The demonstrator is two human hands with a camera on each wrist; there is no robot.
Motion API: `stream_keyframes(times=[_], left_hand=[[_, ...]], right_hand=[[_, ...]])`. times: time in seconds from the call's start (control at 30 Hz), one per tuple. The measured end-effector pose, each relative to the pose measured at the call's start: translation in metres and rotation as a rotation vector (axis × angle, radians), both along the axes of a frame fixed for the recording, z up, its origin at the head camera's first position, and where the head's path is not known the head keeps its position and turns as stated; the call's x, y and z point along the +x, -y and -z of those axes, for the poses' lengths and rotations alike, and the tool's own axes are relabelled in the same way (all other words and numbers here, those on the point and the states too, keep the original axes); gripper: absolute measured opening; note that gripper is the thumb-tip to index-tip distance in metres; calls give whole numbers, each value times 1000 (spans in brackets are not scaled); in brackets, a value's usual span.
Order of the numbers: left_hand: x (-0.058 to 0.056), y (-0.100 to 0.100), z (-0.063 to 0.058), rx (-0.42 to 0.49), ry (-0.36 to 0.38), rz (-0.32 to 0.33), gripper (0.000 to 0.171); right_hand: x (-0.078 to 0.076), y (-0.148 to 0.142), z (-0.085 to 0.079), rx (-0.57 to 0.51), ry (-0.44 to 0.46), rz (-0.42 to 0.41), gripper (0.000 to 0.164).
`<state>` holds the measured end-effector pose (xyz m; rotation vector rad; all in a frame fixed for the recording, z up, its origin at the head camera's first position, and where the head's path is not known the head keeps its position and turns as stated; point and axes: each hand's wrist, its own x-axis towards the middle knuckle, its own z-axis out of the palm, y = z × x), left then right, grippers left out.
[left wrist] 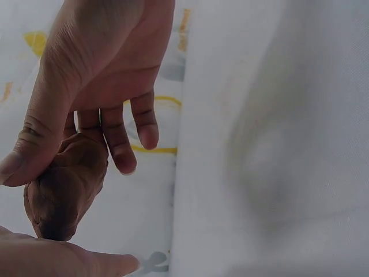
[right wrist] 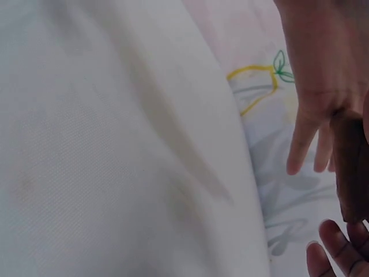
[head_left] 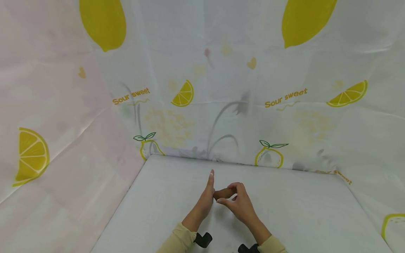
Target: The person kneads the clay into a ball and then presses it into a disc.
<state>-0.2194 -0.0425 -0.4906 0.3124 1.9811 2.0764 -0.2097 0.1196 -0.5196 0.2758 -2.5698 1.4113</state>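
A brown lump of modelling clay [head_left: 224,193], longish with a smooth, uneven surface, is held above the white table between the two hands. The right hand [head_left: 242,203] grips it with thumb and curled fingers. The left hand [head_left: 205,199] stands upright and flat, its fingers straight, with the near end of the clay against its palm. In the left wrist view, the clay [left wrist: 66,190] shows creases and a blunt end that meets the flat hand at the bottom. The right wrist view catches the clay [right wrist: 351,167] at its right edge, partly cut off.
The white tabletop [head_left: 300,211] extends around both hands. Behind and beside it hang white sheets [head_left: 202,123] printed with lemons and lettering. Black camera mounts [head_left: 203,240] sit on both wrists, beside the beige sleeves [head_left: 177,240].
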Motion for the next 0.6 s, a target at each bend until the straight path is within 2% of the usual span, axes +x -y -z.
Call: stream_keyframes(times=[0.23,0.47,0.6], left_hand=[[-1,0,0,-2,9,-3,82],[0,1,-3,35,6,12,82],[1,1,-5,39,-13,16,80]], right_hand=[[1,5,-2,-45,1,2,63],[2,9,-2,-116,31,-87,60],[3,10,-1,-102,26,-116,62]])
